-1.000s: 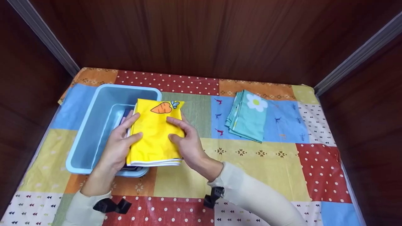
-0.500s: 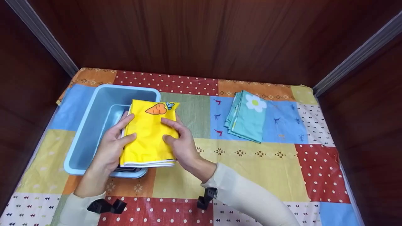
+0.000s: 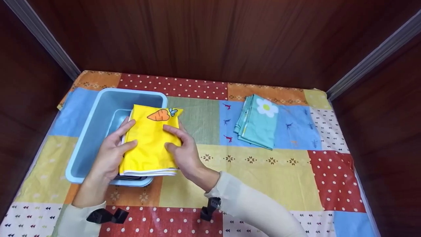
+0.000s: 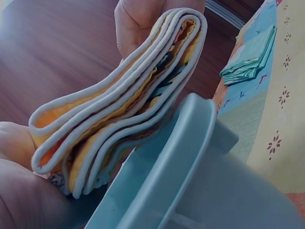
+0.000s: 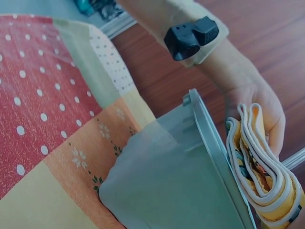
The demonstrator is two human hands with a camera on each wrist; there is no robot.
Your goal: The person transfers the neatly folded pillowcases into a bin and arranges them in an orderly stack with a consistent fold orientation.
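Observation:
A folded yellow cloth (image 3: 149,148) with a carrot print and white edging is held between both hands, over the right part of a light blue plastic bin (image 3: 82,141). My left hand (image 3: 110,151) grips its left side, thumb on top and fingers partly behind. On the opposite side my right hand (image 3: 185,151) pinches the cloth, thumb and index finger on its front face. Seen in the left wrist view, the folded layers (image 4: 119,100) stack up close above the bin rim (image 4: 167,167). Something dark (image 3: 130,178) shows inside the bin below the cloth, mostly hidden.
A folded teal cloth (image 3: 258,126) with a white flower lies on the blue patch of the patchwork tablecloth (image 3: 263,184), right of centre. Dark wood-grain panels (image 3: 210,39) stand at the back and both sides. Each wrist wears a black camera (image 3: 107,216).
Both hands have shifted left with the yellow cloth, bringing it farther over the bin. Their hold looks the same. The teal cloth has stayed in place.

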